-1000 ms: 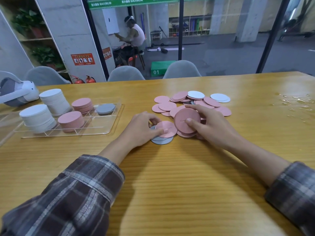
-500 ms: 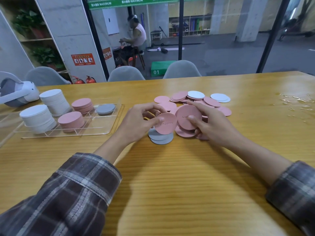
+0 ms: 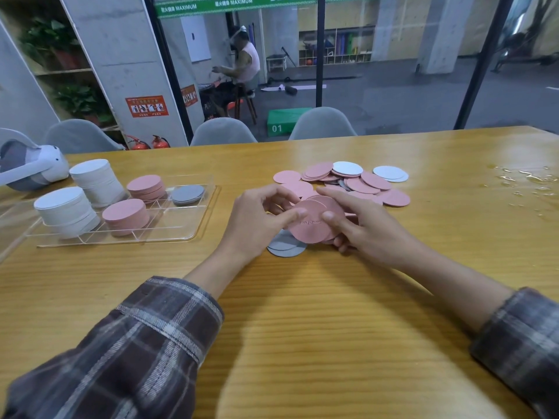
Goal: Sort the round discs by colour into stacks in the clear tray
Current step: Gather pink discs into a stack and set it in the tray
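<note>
Pink discs are hovering just above the surface, right in front of the pile. The left hand is pinching the front disc by its edge, and the right hand is clamping its fingers on the small bundle behind. The best play, I'd say, is squaring that disc flush onto the bundle before heading for the pink stack in the tray, well off left, leaving the grey discs underneath alone.

The wooden table is carrying a clear tray toward its left edge, loose discs centrally, and a headset at its far-left corner.
</note>
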Tool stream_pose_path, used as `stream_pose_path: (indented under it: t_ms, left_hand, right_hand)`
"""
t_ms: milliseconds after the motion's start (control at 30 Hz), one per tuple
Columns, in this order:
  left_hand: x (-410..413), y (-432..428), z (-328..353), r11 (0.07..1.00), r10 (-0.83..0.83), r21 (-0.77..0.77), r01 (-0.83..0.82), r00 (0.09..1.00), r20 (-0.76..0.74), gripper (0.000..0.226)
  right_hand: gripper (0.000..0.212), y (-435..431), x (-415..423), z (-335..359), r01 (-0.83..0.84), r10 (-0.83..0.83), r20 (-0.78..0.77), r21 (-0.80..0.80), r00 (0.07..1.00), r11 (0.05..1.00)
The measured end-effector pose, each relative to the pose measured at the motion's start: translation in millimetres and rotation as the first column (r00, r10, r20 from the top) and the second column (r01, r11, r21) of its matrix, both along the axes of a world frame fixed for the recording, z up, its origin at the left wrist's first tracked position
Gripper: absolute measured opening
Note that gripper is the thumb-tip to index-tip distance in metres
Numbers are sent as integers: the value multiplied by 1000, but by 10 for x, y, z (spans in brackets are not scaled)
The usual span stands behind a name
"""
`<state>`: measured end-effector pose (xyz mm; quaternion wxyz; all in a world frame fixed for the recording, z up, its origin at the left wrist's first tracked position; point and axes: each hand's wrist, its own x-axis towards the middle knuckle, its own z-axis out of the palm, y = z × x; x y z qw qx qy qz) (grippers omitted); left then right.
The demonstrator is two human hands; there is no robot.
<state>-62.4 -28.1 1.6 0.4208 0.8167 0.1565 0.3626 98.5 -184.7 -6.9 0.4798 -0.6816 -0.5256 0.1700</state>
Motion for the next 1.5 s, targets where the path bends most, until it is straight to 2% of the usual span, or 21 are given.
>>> stream_pose_path:
  t_ms: [167,367,533,633,833,1000,1100,1233,1300,1500]
  left_hand:
    - [54,-100,6,999,50,-5,-50,998,24,20]
    - [112,-152,12,998,60,19,-61,998,33,14]
    - [182,-115,-108,984,97,164,-74,986,-134,16]
    - [200,-81,-131,977,90,207,-45,973,-214,20]
    - [249,-126,-152,944,154,329,-29,920,-361,53]
    - [240,-127,-97,951,136,308,-1,900,-415,62]
    - [210,-121,-87,951,124,310,16,897,-425,53]
    - [157,-160,-64,951,142,308,-5,895,-423,54]
    - [127,-157,-56,959,134,285,-10,897,-421,39]
    - [58,-85,17,998,3,65,25,914,-405,16]
  right_hand:
    - [56,-14,-2,19,-21,21,40,-12,999,1000]
    - [48,-60,21,79,33,-33,103,5,994,999]
    - [46,-155,111,138,104,-106,91,18,990,994]
    - [44,-202,179,130,142,-149,175,50,973,989]
    - [38,-316,316,128,202,-210,196,61,958,977]
    - [41,-328,327,123,227,-233,237,53,943,972]
    - [42,-320,307,95,223,-228,238,51,944,974]
    - [40,-298,245,102,205,-216,259,69,941,976]
    - [39,-289,229,93,202,-217,268,83,939,976]
    - [40,-271,240,70,211,-227,242,92,943,973]
